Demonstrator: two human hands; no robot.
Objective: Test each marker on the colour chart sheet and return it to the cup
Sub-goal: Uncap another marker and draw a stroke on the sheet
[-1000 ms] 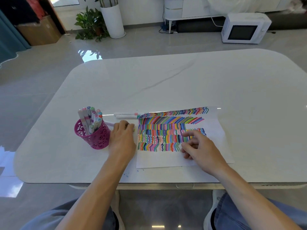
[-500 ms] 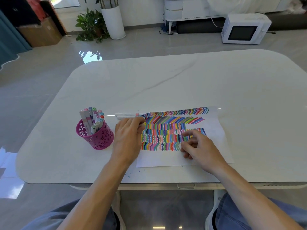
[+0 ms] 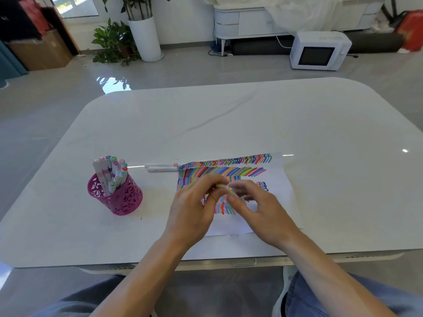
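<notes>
You are in a bright room with a glossy grey floor [image 3: 34,115]; along its far side, from left to right, are a cardboard box [image 3: 39,51], a leafy plant [image 3: 112,42], a tall white planter [image 3: 145,37], a low white cabinet [image 3: 240,24] and a white microwave [image 3: 318,51] that sits on the floor.

In front of you is a white table [image 3: 229,115] with rounded corners. On its left part a pink cup [image 3: 123,200] with a cut-out pattern stands upright; a bunch of markers [image 3: 109,170] stands in it, caps up, leaning slightly left. Just right of the cup and a little farther from you, two loose markers [image 3: 161,167] lie side by side on the table; their right ends reach the top left corner of the colour chart sheet [image 3: 281,179]. The sheet lies flat near the middle of the table, covered in rows of coloured strokes; its lower part is bare white.

Your two hands meet above the sheet, and their fingertips are blurred. Your left hand [image 3: 194,209] comes in from the lower left with its fingers curled, pinching a marker [image 3: 223,186] with a yellowish end; the marker is in the air, well apart from the cup. Your right hand [image 3: 261,209] comes in from the lower right; its thumb and fingers bend towards the same marker, but the blur hides whether they grip it. Your forearms are bare; your knees show below the table edge.
</notes>
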